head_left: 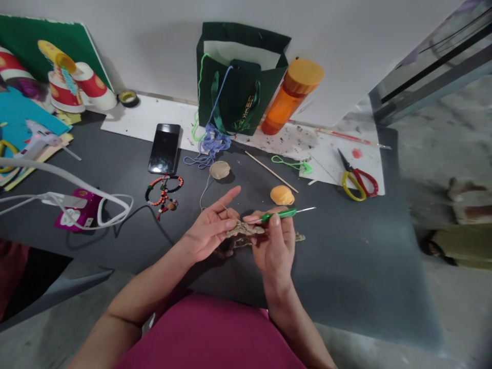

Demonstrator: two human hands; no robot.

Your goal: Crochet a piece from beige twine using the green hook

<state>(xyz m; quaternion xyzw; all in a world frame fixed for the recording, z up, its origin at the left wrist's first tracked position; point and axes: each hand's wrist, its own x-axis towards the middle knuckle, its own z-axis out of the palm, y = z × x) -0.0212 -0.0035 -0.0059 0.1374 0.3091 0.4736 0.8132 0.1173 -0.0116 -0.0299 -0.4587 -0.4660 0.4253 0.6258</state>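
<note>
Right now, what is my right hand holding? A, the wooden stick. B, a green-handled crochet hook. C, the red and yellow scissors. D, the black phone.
B: the right hand pinches the green-handled crochet hook, while the left hand holds the tan crocheted piece.

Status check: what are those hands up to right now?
Right hand: green crochet hook. Left hand: tan crocheted piece. Tan yarn ball just beyond.

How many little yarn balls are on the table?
2: a beige yarn ball and, to its right, an orange yarn ball, both on the dark table. Others could be hidden.
</note>
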